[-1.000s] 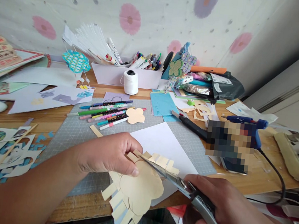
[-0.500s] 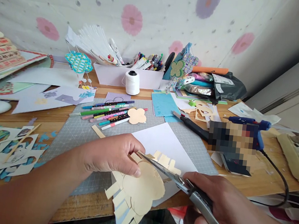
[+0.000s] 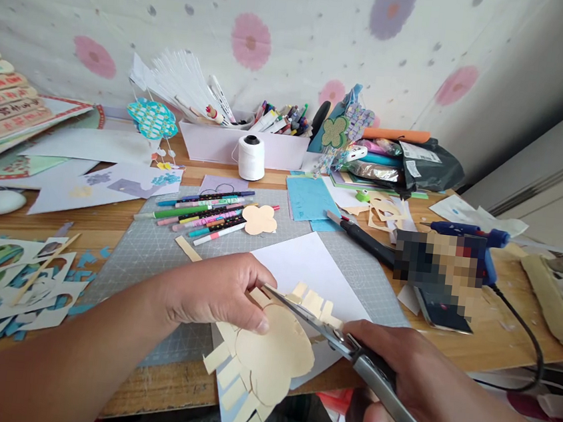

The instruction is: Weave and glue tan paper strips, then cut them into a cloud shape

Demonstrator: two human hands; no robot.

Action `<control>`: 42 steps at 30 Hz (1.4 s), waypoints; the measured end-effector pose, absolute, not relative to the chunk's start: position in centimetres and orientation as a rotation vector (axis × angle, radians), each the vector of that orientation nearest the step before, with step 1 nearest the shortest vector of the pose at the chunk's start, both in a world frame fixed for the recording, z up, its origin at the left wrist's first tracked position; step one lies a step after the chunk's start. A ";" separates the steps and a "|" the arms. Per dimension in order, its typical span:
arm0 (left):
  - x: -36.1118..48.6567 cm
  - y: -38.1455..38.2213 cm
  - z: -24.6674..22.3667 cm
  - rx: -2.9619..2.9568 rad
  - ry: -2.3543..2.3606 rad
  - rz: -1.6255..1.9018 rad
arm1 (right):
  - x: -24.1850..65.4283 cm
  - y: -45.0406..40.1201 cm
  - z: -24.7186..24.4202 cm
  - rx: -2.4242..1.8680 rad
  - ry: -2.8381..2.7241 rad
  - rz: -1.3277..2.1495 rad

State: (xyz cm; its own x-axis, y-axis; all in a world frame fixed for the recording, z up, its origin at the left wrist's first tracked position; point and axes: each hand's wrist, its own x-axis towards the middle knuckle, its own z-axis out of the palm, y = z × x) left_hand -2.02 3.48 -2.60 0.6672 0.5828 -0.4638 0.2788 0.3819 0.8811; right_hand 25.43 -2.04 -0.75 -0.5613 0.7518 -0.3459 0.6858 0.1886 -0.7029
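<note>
My left hand (image 3: 227, 292) pinches a cream paper cutout (image 3: 271, 354) between thumb and fingers. The cutout has a rounded, cloud-like middle with short cut strips sticking out round its edge. Closed around the handles of long metal scissors (image 3: 366, 361), my right hand (image 3: 409, 385) holds them from the right. The blades lie across the cutout's upper edge, their tips close to my left fingertips. Beneath the work lies a white sheet of paper (image 3: 316, 262), partly hidden by the cutout.
On the grey cutting mat (image 3: 156, 251) lie several markers (image 3: 205, 213) and a small cream flower shape (image 3: 259, 219). A white thread spool (image 3: 251, 159) stands behind. To the right are a utility knife (image 3: 363, 240) and a blue glue gun (image 3: 470, 232); paper scraps (image 3: 7, 283) pile up left.
The scissors blades have drawn closer together at the cutout's upper edge. Both hands and the cutout keep nearly the same place; the whole view has shifted slightly.
</note>
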 end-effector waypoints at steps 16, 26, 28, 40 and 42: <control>-2.0 3.5 -3.0 1.172 1.001 0.372 | 26.2 -1.5 -2.0 -1.303 -1.747 1.356; 1.5 2.7 -1.5 1.166 1.002 0.346 | 22.7 0.2 -1.2 -1.373 -1.547 1.576; 1.9 2.9 -0.8 1.229 1.039 0.312 | 22.7 0.2 -1.2 -1.369 -1.547 1.560; 4.1 5.2 1.2 1.107 0.983 0.749 | 24.8 1.2 -0.1 -1.111 -1.233 1.394; 4.9 4.4 0.6 0.962 0.923 0.867 | 25.2 1.5 -0.3 -1.083 -1.172 1.328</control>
